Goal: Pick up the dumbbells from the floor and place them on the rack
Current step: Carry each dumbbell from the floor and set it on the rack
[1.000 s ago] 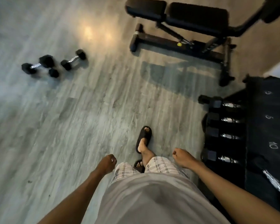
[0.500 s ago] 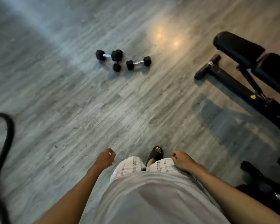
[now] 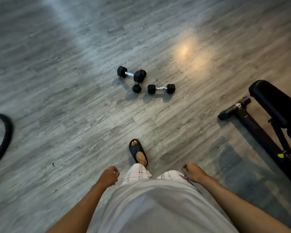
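Three black hex dumbbells with chrome handles lie together on the grey wood floor ahead of me. The largest dumbbell (image 3: 131, 74) lies at the back left. A second dumbbell (image 3: 161, 88) lies to its right, nearer me. A third dumbbell (image 3: 137, 87) points toward me, its handle mostly hidden. My left hand (image 3: 109, 176) and my right hand (image 3: 192, 171) hang at my sides with loosely curled fingers and hold nothing. Both are well short of the dumbbells. The rack is out of view.
A black weight bench (image 3: 274, 105) with its floor bar (image 3: 234, 108) stands at the right. A thick black rope (image 3: 4, 137) curves in at the left edge. My foot in a black slide sandal (image 3: 138, 153) steps forward on the floor (image 3: 74, 132).
The view has turned left: the dumbbell rack has left the frame, the bench has slid to the right edge, and the dumbbells are now centred and closer. Both hands stay empty.
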The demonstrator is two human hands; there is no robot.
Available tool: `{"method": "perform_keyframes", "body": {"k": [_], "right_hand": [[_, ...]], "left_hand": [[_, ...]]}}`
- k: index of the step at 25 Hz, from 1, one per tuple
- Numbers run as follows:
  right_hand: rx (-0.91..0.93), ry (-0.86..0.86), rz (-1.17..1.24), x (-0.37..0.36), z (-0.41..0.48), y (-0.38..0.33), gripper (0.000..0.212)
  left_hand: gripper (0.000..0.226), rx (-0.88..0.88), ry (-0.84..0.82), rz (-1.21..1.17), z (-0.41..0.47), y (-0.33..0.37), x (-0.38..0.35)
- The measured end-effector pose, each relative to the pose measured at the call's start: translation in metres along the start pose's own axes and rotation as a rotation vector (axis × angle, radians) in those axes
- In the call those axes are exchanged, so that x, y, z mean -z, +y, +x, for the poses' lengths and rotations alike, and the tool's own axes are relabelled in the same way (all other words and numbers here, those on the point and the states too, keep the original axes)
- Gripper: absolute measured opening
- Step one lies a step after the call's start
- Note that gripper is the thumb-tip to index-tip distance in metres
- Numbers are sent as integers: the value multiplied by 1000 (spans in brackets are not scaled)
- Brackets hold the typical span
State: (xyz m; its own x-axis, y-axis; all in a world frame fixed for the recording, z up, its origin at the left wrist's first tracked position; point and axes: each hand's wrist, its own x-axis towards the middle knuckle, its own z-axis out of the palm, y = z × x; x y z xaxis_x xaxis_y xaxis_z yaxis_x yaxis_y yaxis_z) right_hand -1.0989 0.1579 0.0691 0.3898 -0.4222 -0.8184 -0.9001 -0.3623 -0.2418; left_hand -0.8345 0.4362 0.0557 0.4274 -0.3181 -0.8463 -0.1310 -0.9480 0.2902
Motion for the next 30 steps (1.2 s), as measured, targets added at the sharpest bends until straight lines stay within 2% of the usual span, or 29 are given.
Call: {"method": "perform_keyframes", "body": {"k": [3, 6, 12, 17, 23, 30], "right_hand": [[-4, 19, -14, 52, 33, -45, 22], [8, 75, 23, 99, 69, -88, 19], [42, 98, 60, 168, 134, -156, 12], [35, 35, 83, 214, 197, -188, 14], [27, -33, 101, 295, 282, -221, 12], [65, -82, 142, 377, 368, -266, 18]], "left_hand": [[9, -27, 3, 47, 33, 32, 50], [10, -66, 6, -5, 67, 63, 105], [15, -4, -22, -32, 115, 105, 184], [18, 56, -57, -23, 162, 143, 235], [12, 73, -41, -3, 230, 246, 306], [18, -25, 7, -50, 317, 382, 361]]}}
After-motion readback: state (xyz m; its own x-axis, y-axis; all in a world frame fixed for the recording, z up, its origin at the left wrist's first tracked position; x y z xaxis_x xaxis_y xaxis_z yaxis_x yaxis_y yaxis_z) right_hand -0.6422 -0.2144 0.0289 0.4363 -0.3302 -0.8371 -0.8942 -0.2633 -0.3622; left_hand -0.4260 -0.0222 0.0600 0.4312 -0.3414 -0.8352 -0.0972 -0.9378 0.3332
